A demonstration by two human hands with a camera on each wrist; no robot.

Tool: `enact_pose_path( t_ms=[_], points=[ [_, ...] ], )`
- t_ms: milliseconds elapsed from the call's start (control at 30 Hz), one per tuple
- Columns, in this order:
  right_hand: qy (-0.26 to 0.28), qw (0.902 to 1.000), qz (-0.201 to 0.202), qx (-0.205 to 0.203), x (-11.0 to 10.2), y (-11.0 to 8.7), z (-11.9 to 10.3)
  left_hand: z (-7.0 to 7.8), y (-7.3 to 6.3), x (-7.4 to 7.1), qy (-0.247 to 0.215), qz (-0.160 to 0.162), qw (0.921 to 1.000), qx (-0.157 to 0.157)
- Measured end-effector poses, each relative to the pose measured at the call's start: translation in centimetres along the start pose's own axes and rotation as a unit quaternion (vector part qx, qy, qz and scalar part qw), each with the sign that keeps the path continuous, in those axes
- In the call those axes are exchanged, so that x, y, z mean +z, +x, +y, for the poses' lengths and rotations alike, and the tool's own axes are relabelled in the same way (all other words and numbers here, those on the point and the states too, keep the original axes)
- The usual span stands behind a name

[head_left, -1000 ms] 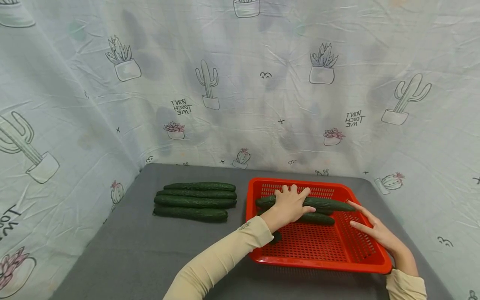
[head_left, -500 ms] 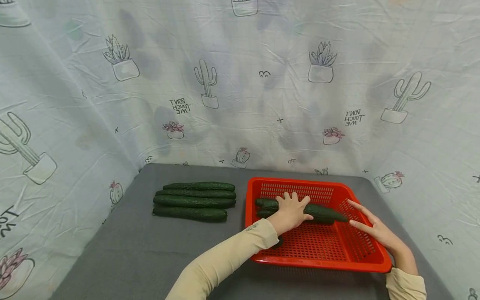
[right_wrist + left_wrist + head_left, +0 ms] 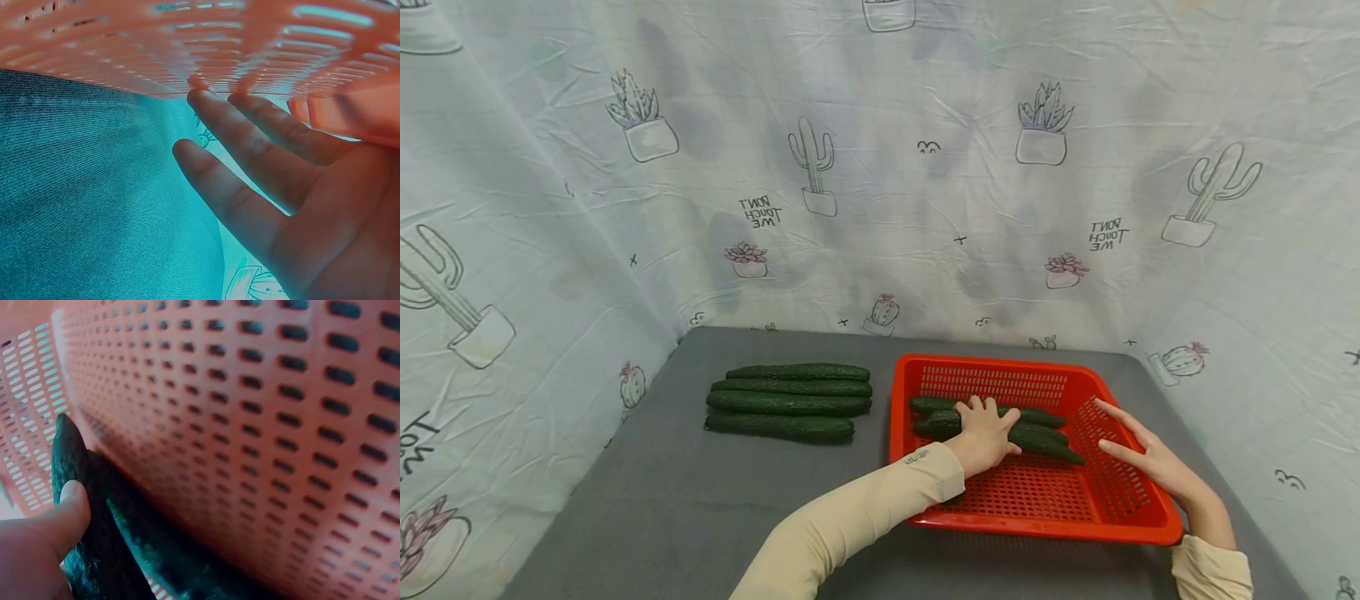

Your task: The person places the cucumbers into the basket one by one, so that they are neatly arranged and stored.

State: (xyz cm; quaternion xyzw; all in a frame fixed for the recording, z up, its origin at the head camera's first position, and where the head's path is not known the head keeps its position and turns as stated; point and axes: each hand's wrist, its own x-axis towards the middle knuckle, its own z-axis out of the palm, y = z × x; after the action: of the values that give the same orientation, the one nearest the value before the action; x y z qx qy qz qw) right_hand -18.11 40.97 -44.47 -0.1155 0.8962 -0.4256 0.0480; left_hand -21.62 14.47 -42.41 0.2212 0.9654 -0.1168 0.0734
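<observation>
My left hand [image 3: 987, 437] reaches inside the red plastic basket [image 3: 1037, 528] and grips a cucumber [image 3: 1047, 445] from above. In the left wrist view the thumb [image 3: 74, 503] presses along the side of the held cucumber [image 3: 70, 445], and another cucumber [image 3: 169, 550] lies right beside it. A further cucumber [image 3: 1037, 417] rests behind. My right hand [image 3: 1168, 471] holds the basket's right side, thumb and one finger inside the rim. In the right wrist view its other fingers [image 3: 250, 140] extend along the outside of the perforated wall.
Several cucumbers [image 3: 790, 403] lie side by side on the grey table [image 3: 760, 475], left of the basket. A dark end of another cucumber [image 3: 953, 499] shows beneath the left sleeve. A cactus-print cloth [image 3: 880, 167] hangs behind and at both sides.
My left hand has lowered the cucumber and drawn it nearer within the basket, its right end dropping from the rim to inside. The right hand and the cucumbers on the table stay put.
</observation>
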Motion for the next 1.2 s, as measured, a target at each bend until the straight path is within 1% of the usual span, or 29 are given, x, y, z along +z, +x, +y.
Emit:
enact_pose_path(
  t_ms=[100, 300, 467, 700, 900, 1000, 1200],
  points=[
    [-0.002, 1.0, 0.001, -0.005, 0.0, -0.1, -0.1, 0.1, 0.2, 0.5, 0.005, -0.005, 0.9999, -0.01],
    [-0.007, 0.9999, 0.003, -0.011, 0.0, 0.0, -0.1, 0.1, 0.6, 1.3, -0.016, -0.005, 0.9997, -0.02],
    [0.0, 0.9999, 0.002, -0.015, 0.0, 0.0, 0.0, -0.1, 0.6, 1.5, -0.017, 0.001, 0.9998, -0.014],
    [0.005, 0.9999, 0.0, -0.014, -0.1, 0.0, -0.1, -0.1, 0.4, 1.6, 0.011, 0.008, 0.9999, -0.009],
    [0.003, 0.9999, -0.001, -0.014, -0.1, 0.0, -0.1, 0.2, 0.6, 1.8, 0.04, -0.005, 0.9991, -0.01],
    [0.005, 0.9999, -0.002, -0.013, -0.1, 0.0, -0.1, 0.2, 0.7, 1.8, 0.042, -0.007, 0.999, -0.01],
    [-0.003, 1.0, -0.002, -0.007, 0.0, -0.1, -0.1, 0.0, 0.7, 1.8, 0.029, 0.005, 0.9996, 0.001]
  ],
)
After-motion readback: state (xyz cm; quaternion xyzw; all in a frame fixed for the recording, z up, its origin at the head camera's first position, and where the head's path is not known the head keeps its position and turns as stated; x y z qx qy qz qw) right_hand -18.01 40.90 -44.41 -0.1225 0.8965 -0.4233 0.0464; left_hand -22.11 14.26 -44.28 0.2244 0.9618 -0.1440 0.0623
